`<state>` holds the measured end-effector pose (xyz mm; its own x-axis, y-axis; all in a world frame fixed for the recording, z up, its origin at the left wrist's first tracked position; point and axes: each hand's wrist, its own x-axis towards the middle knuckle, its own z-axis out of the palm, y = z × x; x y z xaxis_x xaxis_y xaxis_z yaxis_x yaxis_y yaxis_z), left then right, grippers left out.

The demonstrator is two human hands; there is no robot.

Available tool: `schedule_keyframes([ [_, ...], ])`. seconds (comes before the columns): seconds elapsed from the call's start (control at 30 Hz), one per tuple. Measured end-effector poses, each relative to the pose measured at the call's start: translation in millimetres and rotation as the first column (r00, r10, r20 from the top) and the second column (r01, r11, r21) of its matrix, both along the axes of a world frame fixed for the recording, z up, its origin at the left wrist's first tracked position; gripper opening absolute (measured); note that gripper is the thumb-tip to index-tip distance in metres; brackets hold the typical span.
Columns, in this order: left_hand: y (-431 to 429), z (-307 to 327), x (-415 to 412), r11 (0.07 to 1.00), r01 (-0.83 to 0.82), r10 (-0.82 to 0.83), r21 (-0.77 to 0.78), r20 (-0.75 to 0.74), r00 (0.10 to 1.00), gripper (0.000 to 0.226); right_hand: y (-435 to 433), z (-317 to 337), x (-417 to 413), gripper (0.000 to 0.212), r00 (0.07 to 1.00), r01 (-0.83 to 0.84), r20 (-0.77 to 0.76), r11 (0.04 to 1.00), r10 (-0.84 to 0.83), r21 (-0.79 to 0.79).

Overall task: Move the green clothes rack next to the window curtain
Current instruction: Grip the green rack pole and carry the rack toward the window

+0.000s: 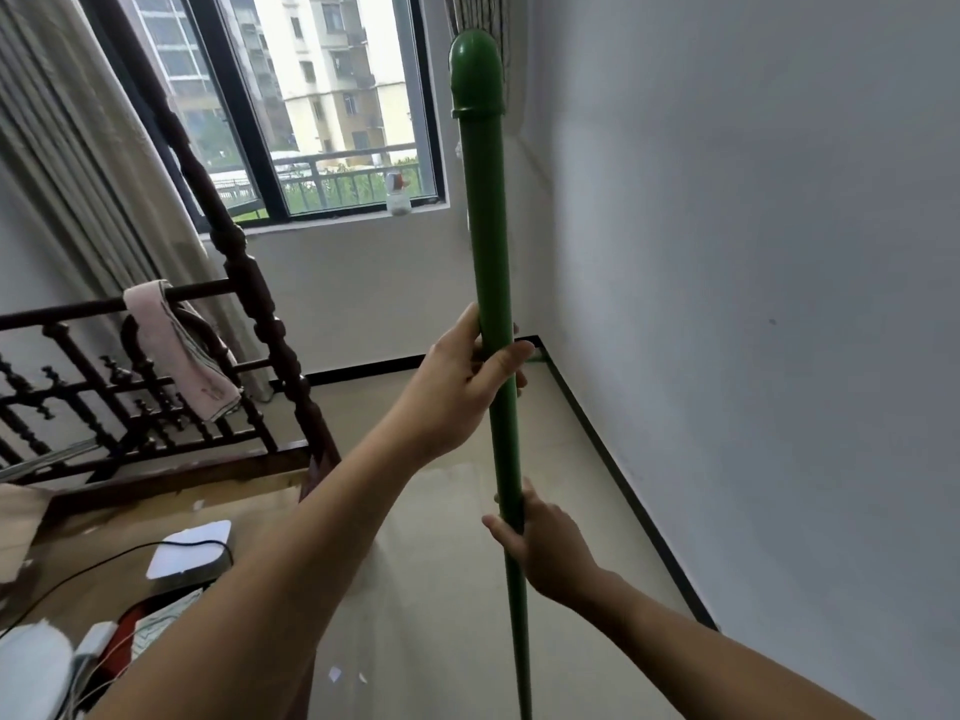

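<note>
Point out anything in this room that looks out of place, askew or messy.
A pink towel hangs crumpled and lopsided over the dark wooden bed rail. On the tan floor, scraps of white paper lie near the green rack pole, and cables and clutter crowd the lower left.

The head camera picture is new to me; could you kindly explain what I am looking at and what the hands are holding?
This single wide-angle view comes from a camera worn on a person's head, looking forward and down. No machine is involved, only two bare hands. The left hand grips the green clothes rack pole higher up; the right hand grips it lower down. The pole stands nearly upright. Behind it are a window, a beige curtain at the left, and a dark wooden bed frame with a pink towel draped over its rail.
</note>
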<state>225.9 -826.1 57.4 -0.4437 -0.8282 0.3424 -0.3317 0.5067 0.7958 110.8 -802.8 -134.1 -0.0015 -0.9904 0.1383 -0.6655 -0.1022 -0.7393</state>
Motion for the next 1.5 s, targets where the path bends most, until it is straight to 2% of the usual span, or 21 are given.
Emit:
schedule_keyframes([
  [0.17,-2,0,9,0.989,0.136,-0.137,0.058,0.014,0.991,0.027,0,-15,-1,0.046,0.999,-0.016,-0.035,0.999,0.017,0.050],
  [0.3,-12,-8,22,0.928,0.323,-0.349,0.186,0.135,0.927,0.040,11,-31,-1,0.043,0.998,0.038,-0.061,0.986,-0.028,0.160],
  [0.4,-24,-12,26,0.868,0.442,-0.481,0.225,0.168,0.860,0.042,25,-42,5,0.035,0.988,0.151,-0.037,0.972,-0.147,0.181],
  [0.57,-37,-10,7,0.826,0.545,-0.563,0.144,0.156,0.811,0.036,42,-47,12,0.025,0.918,0.394,-0.016,0.908,-0.396,0.141],
  [0.73,-25,-19,-51,0.783,0.617,-0.622,0.082,0.119,0.774,0.031,66,-40,-18,0.030,0.797,0.587,0.020,0.781,-0.604,0.214],
  [0.97,8,-20,-151,0.741,0.670,-0.668,0.046,0.148,0.729,0.025,102,-30,-91,0.034,0.666,0.728,-0.028,0.642,-0.745,0.240],
  [1.13,23,-22,-216,0.729,0.683,-0.681,0.055,0.169,0.713,0.024,119,-29,-149,0.031,0.642,0.748,-0.032,0.617,-0.766,0.244],
  [1.5,48,-25,-317,0.791,0.609,-0.610,0.056,0.129,0.782,0.020,133,-29,-251,0.031,0.647,0.757,-0.086,0.626,-0.758,0.186],
])
